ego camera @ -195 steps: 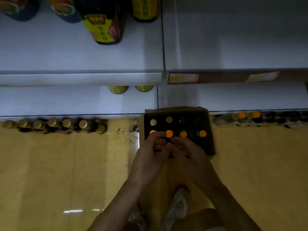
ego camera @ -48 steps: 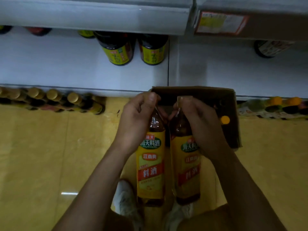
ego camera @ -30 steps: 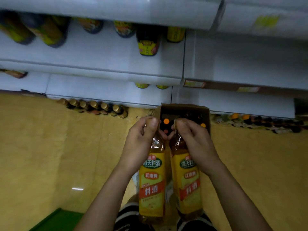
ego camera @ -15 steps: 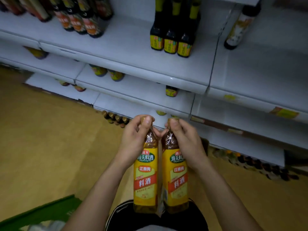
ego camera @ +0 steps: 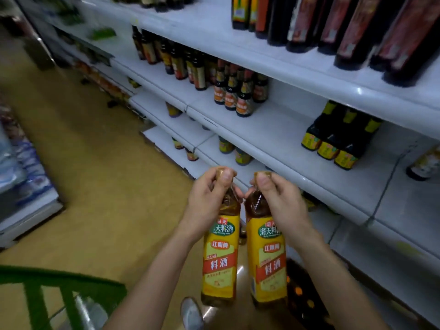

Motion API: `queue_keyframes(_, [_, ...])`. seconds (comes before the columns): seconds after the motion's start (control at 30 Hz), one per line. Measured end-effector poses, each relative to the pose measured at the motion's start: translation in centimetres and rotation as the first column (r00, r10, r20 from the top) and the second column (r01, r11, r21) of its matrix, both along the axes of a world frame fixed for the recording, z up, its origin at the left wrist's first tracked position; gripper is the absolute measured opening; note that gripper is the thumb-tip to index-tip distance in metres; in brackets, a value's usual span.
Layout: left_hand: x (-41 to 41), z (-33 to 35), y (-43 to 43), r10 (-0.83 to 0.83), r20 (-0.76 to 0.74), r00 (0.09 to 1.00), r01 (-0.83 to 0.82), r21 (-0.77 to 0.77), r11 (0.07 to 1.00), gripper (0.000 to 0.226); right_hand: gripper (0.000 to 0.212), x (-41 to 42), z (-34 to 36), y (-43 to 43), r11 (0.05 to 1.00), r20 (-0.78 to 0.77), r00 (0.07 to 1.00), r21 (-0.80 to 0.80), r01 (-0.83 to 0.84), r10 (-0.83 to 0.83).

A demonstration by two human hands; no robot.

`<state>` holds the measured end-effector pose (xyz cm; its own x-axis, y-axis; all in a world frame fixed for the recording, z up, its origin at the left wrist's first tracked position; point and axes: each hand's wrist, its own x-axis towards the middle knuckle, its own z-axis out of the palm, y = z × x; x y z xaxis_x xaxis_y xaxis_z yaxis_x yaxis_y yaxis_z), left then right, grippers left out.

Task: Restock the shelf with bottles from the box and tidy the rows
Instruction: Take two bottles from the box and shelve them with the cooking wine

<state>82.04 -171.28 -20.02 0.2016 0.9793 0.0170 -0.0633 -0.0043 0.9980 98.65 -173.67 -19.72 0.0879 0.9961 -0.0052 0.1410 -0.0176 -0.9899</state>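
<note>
two yellow-labelled bottles are held upright, side by side and just apart, each pinched at its cap: one by the left hand (ego camera: 209, 194), one by the right hand (ego camera: 278, 201). the white shelf (ego camera: 273, 129) lies ahead and to the right, nearer the right hand, and its bare stretch is judged the likely spot. the box (ego camera: 302, 296) is seen low, behind the right bottle.

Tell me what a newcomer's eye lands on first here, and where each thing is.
Dead centre, two yellow-labelled bottles hang side by side: the left bottle pinched at its cap by the left hand, the right bottle by the right hand. Behind them, white shelves climb to the right, holding clusters of dark bottles.
</note>
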Motion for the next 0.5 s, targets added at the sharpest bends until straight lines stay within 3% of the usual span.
queue_keyframes(0.23, [-8.1, 2.8, 5.4, 0.092, 0.004, 0.996, -0.091, 0.128, 0.988, 0.04, 0.042, -8.1, 2.9, 6.8, 0.991, -0.028, 0.994, 0.095, -0.099, 0.102])
queue_keyframes(0.5, [-16.9, 6.1, 11.0, 0.206, -0.027, 0.978, -0.197, 0.202, 0.959, 0.04, 0.04, -16.9, 5.7, 14.1, 0.967, -0.009, 0.984, 0.189, -0.172, 0.177])
